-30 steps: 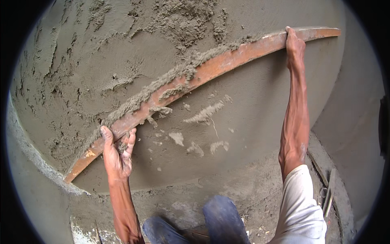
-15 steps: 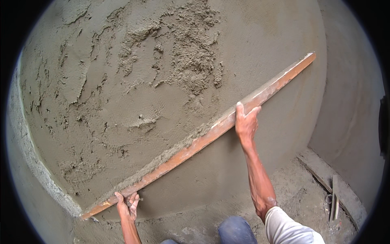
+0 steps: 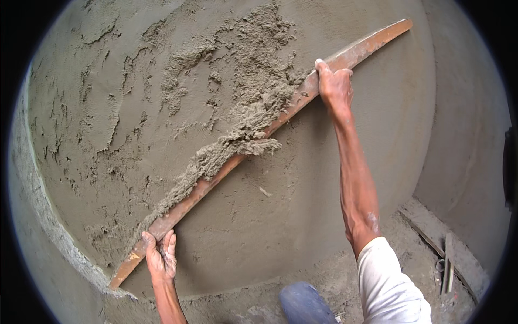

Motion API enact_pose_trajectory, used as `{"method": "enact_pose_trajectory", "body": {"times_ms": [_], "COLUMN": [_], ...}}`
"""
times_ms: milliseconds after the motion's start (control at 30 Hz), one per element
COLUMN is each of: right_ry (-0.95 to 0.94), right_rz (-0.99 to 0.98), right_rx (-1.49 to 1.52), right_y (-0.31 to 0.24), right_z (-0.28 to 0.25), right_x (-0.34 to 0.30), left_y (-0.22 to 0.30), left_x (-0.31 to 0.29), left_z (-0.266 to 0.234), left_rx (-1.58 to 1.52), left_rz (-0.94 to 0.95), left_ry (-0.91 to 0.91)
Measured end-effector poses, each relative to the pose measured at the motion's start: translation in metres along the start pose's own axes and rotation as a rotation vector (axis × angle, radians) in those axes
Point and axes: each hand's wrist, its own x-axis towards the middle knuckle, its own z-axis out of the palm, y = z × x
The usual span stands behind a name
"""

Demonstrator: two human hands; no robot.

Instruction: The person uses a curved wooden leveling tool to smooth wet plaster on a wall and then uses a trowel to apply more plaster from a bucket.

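Note:
A long orange-brown plastering straightedge lies slantwise against a wall of wet grey mortar, its low end at the lower left and its high end at the upper right. My left hand grips it near the low end, thumb at the upper edge and fingers curled beneath. Farther up, my right hand is closed round it, arm stretched out. A thick ridge of scraped mortar is piled along the upper edge between my hands, with one lump hanging over the board. Below the board the mortar looks smoother.
Rough, cracked mortar covers the wall above the board. A pale ragged strip borders it on the left. At the right, another wall meets it; wood pieces lie low there. My knee shows at the bottom.
Both hands have moved the straightedge up the wall, the right hand farther, so it slants more steeply. The low end has barely shifted. Much more mortar has gathered on its upper edge.

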Motion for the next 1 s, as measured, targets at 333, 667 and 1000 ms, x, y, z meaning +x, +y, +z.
{"method": "enact_pose_trajectory", "body": {"times_ms": [333, 667, 1000], "right_ry": [-0.161, -0.182, -0.134], "right_rz": [-0.127, -0.087, -0.035], "right_rx": [0.374, 0.207, 0.126], "right_y": [-0.02, 0.056, -0.03], "right_z": [0.004, 0.026, 0.034], "right_x": [0.166, -0.047, -0.107], "left_y": [0.019, -0.022, 0.017], "left_x": [0.006, -0.001, 0.007], "left_z": [0.108, -0.076, -0.112], "left_rx": [0.008, -0.018, 0.003], "left_rz": [0.012, -0.132, -0.02], "left_ry": [-0.293, 0.078, 0.167]}}
